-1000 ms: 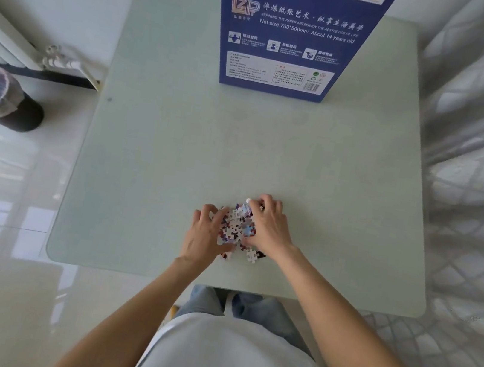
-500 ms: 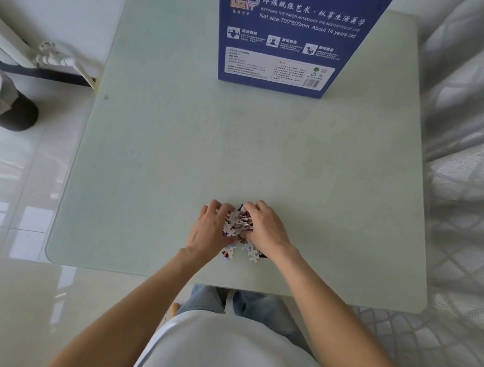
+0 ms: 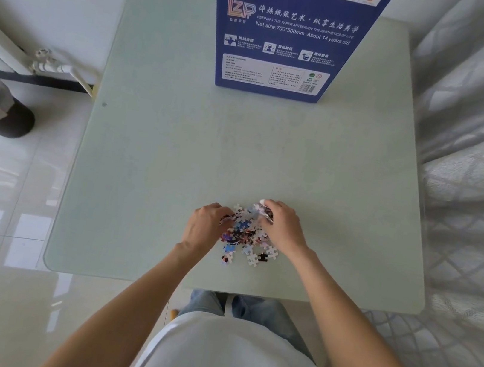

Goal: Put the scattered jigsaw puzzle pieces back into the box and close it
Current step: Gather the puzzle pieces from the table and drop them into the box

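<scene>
**Both hands gather the puzzle heap**

A small heap of multicoloured cardboard jigsaw puzzle pieces [image 3: 244, 234] lies near the front edge of the pale green glass-topped counter [image 3: 148, 169]. The left hand [image 3: 204, 229] rests against the heap's left side, its fingers [image 3: 224, 212] curled into the pieces. The right hand [image 3: 282, 228] sits on the heap's right side, its fingers curled round a few pieces at the far end. Several loose pieces lie just in front of the heap. The tall blue printed cardboard box [image 3: 291, 33] stands upright at the counter's far edge, well apart from the heap; its top is out of view.
</scene>
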Demonstrator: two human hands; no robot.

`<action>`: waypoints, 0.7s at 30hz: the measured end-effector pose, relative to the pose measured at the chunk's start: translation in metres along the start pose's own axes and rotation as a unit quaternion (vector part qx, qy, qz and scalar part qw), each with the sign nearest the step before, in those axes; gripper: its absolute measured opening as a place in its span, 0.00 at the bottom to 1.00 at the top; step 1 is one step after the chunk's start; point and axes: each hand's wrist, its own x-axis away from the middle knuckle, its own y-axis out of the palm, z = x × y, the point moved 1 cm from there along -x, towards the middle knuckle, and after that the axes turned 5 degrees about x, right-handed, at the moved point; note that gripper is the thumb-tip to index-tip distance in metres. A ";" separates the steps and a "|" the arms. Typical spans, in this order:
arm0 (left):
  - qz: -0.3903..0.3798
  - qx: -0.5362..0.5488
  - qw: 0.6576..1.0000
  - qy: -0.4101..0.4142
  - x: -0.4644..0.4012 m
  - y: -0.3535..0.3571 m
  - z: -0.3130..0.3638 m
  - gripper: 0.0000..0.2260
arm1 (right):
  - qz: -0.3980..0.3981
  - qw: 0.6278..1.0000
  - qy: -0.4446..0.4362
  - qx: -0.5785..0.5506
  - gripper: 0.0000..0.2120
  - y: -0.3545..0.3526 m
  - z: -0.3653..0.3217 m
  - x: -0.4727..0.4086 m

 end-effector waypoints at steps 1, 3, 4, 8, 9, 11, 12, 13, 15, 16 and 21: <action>0.000 0.004 1.000 -0.004 -0.001 -0.001 0.000 0.10 | 0.005 1.000 0.009 -0.011 0.15 -0.002 0.002 0.000; 0.001 0.007 1.000 -0.005 -0.004 -0.004 0.001 0.09 | 0.021 0.999 0.023 -0.035 0.14 -0.008 0.006 -0.002; -0.003 0.006 1.000 -0.006 -0.005 -0.005 0.002 0.08 | 0.022 0.998 0.030 -0.048 0.13 -0.010 0.008 -0.002; 0.011 0.027 1.000 -0.009 -0.015 -0.018 0.007 0.07 | 0.024 0.990 0.061 -0.123 0.11 -0.028 0.012 -0.005; 0.019 0.038 0.999 -0.005 -0.016 -0.023 0.009 0.07 | 0.023 0.986 0.064 -0.152 0.09 -0.034 0.011 -0.005; 0.046 0.054 0.997 0.025 -0.027 -0.044 0.022 0.07 | 0.032 0.975 0.049 -0.214 0.07 -0.060 0.004 -0.008; 0.064 0.065 0.995 0.044 -0.033 -0.057 0.030 0.06 | 0.040 0.970 0.035 -0.237 0.06 -0.076 -0.002 -0.010; 0.089 0.073 0.991 0.070 -0.042 -0.075 0.041 0.06 | 0.058 0.967 0.011 -0.247 0.05 -0.097 -0.010 -0.013; 0.138 0.085 0.979 0.123 -0.059 -0.116 0.067 0.06 | 0.086 0.965 -0.043 -0.245 0.06 -0.142 -0.029 -0.020; 0.166 0.088 0.969 0.157 -0.072 -0.142 0.084 0.06 | 0.107 0.963 -0.074 -0.238 0.06 -0.171 -0.041 -0.026; 0.290 0.051 0.893 0.340 -0.125 -0.267 0.167 0.08 | 0.240 0.935 -0.218 -0.147 0.06 -0.304 -0.100 -0.057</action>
